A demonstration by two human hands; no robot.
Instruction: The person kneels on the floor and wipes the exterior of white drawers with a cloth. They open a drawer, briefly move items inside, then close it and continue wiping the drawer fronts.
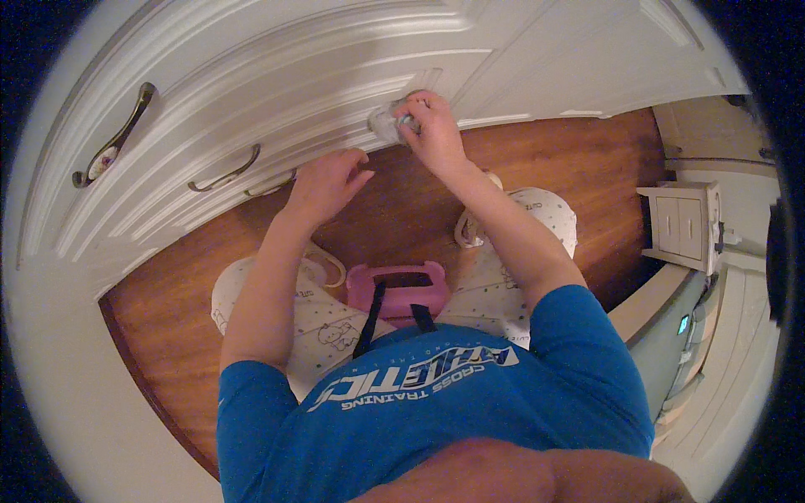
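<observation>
My right hand (pixel 435 129) grips a crumpled whitish cloth or wipe (pixel 382 124) low on the white panelled front (pixel 358 63). Part of the cloth is hidden under my fingers, and its edges are blurred. My left hand (pixel 330 183) is held in front of the same furniture with fingers loosely bent and apart, nothing in it. Just left of that hand, a bronze-coloured pull handle (pixel 227 171) is mounted on the front. Farther left is a larger handle (pixel 119 135) with a flowered oval inset.
A pink plastic stool (pixel 361 292) is between my legs on the brown wood floor (pixel 409 207). To the right stand a small white cabinet (pixel 678 226) and a bed (pixel 670 339). A pale wall (pixel 94 402) borders the floor at left.
</observation>
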